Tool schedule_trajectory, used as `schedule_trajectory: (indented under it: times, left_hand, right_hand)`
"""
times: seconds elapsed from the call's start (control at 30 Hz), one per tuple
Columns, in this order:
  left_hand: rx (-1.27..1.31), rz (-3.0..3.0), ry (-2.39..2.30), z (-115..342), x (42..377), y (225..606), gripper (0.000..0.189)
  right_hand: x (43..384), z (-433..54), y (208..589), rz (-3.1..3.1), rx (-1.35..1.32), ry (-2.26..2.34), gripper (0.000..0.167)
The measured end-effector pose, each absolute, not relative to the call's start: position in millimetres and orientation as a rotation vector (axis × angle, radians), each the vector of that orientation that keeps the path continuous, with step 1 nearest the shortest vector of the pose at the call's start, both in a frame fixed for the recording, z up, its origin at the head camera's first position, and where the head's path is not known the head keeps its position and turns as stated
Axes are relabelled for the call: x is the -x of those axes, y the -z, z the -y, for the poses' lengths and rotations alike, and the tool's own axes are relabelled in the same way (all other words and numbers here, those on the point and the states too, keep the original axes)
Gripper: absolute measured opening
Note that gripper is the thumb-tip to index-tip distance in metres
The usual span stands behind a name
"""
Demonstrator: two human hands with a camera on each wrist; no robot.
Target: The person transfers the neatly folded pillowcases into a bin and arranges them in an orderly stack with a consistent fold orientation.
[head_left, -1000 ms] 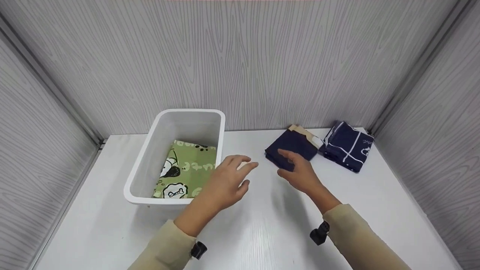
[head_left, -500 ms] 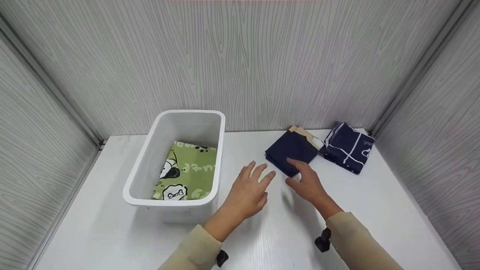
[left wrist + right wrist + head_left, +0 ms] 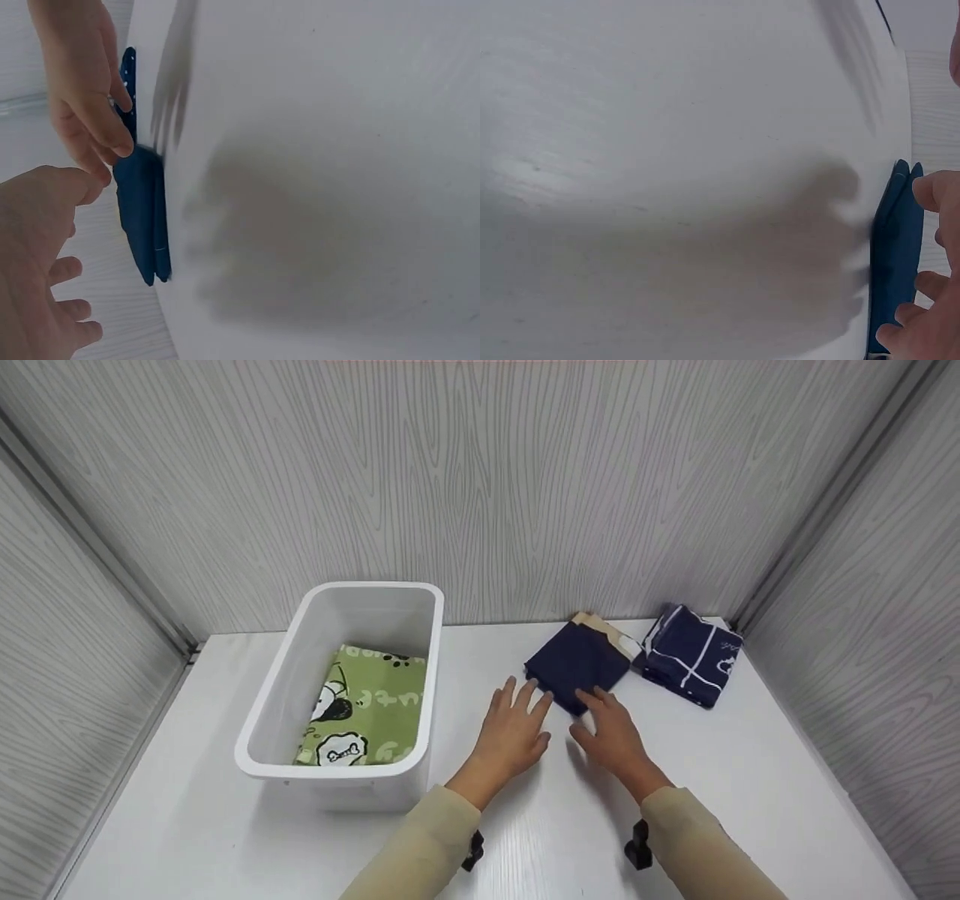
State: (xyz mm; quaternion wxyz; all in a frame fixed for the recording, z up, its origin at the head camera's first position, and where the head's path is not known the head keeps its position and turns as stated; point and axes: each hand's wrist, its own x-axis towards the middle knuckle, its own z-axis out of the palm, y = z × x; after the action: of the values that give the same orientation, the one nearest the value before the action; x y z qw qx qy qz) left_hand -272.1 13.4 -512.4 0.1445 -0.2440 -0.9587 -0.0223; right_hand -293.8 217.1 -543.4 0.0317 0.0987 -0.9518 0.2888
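Head view gives us the fullest look at any lettering: it is on the folded green cloth (image 3: pixel 379 705) inside the white plastic bin (image 3: pixel 330 772) at the left. Toward its right side we read "ut", followed by what seems to be an "e"; the pale letters along its far edge are too small or hidden for us to make out. Beside them we see a black paw print, a cartoon dog's head at the left, and a bone drawn in a scalloped badge at the near end. On the white-lined navy cloth (image 3: pixel 688 649), far right on the white table (image 3: pixel 765 795), we see small white script that we cannot read.

The folded plain navy cloth (image 3: pixel 574 660) lies on the table between the bin and the white-lined cloth, one corner toward us, a tan band with a white patch along its far right side. We see the left hand (image 3: pixel 514 735) just off its near left edge and the right hand (image 3: pixel 611 733) at its near right edge, fingertips overlapping the fabric in our view. Both hands have spread, slightly bent fingers and grip nothing. From the two wrist views, we cannot tell whether any fingertip touches the plain navy cloth.
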Motion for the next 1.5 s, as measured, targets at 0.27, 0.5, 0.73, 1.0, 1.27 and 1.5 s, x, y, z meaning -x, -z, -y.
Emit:
schedule_trajectory:
  times: [0.27, 0.5, 0.73, 1.0, 1.27, 1.5]
  left_hand:
    - [0.701, 2.837, 0.001, -27.0, 294.8, 527.7, 0.061]
    - [0.698, 2.880, 0.008, -36.2, 314.2, 552.9, 0.061]
    - [0.699, 2.909, 0.032, -41.6, 330.1, 566.5, 0.060]
    - [0.741, 2.934, 0.017, -34.0, 341.4, 568.7, 0.071]
    - [0.741, 3.007, -0.012, -29.3, 338.2, 563.7, 0.064]
    - [0.696, 3.003, 0.039, -33.9, 325.2, 575.9, 0.058]
  right_hand:
    - [294.9, -216.2, 550.1, 2.953, -0.317, -0.738, 0.062]
    - [296.8, -212.0, 558.4, 2.934, -0.310, -0.712, 0.059]
    - [299.0, -208.3, 563.6, 2.945, -0.312, -0.664, 0.055]
    - [303.8, -210.9, 567.4, 3.012, -0.305, -0.589, 0.057]
    - [300.2, -208.4, 565.9, 3.031, -0.348, -0.553, 0.050]
    - [291.2, -209.3, 568.9, 3.014, -0.381, -0.490, 0.045]
